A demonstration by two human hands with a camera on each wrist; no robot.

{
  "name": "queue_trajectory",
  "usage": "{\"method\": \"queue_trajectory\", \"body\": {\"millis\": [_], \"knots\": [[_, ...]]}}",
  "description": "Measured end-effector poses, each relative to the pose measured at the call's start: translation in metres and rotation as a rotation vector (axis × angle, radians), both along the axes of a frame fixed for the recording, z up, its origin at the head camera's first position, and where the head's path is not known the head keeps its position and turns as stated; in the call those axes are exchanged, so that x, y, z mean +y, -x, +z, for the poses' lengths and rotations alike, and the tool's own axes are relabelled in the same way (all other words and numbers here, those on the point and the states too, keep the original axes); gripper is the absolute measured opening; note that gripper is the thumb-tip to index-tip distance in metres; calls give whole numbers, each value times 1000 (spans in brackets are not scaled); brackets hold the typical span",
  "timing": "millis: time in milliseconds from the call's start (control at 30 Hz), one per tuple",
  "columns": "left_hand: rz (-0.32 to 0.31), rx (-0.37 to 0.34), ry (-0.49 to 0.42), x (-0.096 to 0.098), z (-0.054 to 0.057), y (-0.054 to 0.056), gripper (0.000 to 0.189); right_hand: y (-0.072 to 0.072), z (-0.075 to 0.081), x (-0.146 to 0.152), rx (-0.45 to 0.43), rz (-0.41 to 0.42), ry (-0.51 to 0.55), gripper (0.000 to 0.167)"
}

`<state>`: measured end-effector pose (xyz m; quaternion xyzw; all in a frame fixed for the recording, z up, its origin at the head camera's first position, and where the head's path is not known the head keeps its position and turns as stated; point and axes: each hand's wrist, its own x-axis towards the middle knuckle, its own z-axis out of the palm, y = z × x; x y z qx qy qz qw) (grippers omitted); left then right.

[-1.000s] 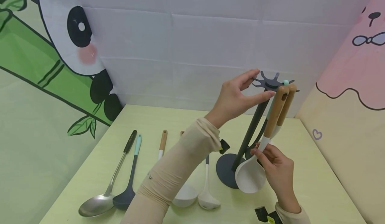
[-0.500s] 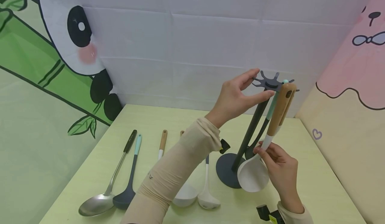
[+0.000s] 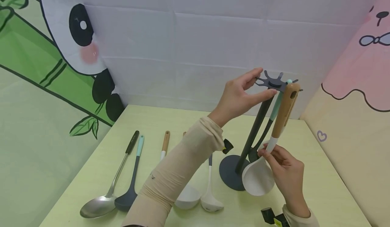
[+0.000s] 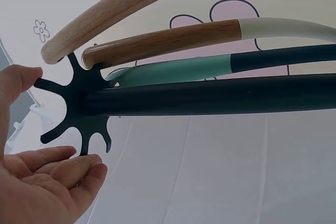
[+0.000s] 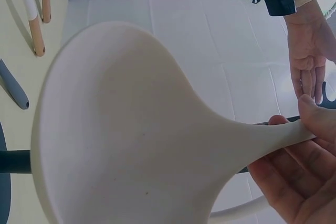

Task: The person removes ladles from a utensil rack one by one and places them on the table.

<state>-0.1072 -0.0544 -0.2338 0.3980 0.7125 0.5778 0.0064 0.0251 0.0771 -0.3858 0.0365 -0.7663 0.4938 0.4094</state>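
My left hand (image 3: 236, 96) holds the star-shaped top (image 3: 274, 81) of a dark utensil stand, thumb at one hook tip and fingers at others across it. My right hand (image 3: 287, 173) pinches a white ladle (image 3: 258, 179) by its neck, just above the bowl. Its wooden handle (image 4: 118, 17) points up, with the tip close beside a hook of the stand. Another wooden-handled utensil (image 4: 163, 41) and a mint-handled one (image 4: 178, 68) hang from the stand. In the head view the held ladle's handle mostly covers the other wooden one.
Left of the stand's round base (image 3: 230, 173), a metal spoon (image 3: 97, 206), a dark ladle with a mint handle (image 3: 128, 198), a white bowl-ended utensil (image 3: 188, 197) and a small white ladle (image 3: 211, 201) lie on the table (image 3: 323, 183). My left sleeve partly hides this row.
The ladle in my right hand has shifted slightly right, and its handle tip has moved right and up towards the stand's hooks. My left hand keeps its place on the stand's top.
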Motion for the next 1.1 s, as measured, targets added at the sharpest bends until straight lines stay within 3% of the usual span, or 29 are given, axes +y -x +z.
{"method": "queue_trajectory", "body": {"millis": [767, 1100], "knots": [[-20, -32, -28, -4, 1, 7, 66, -13, 1, 3, -18, -50, -6, 23], [-25, -13, -19, -7, 2, 9, 64, -17, -5, 15, 50, -16, 12, 29]]}}
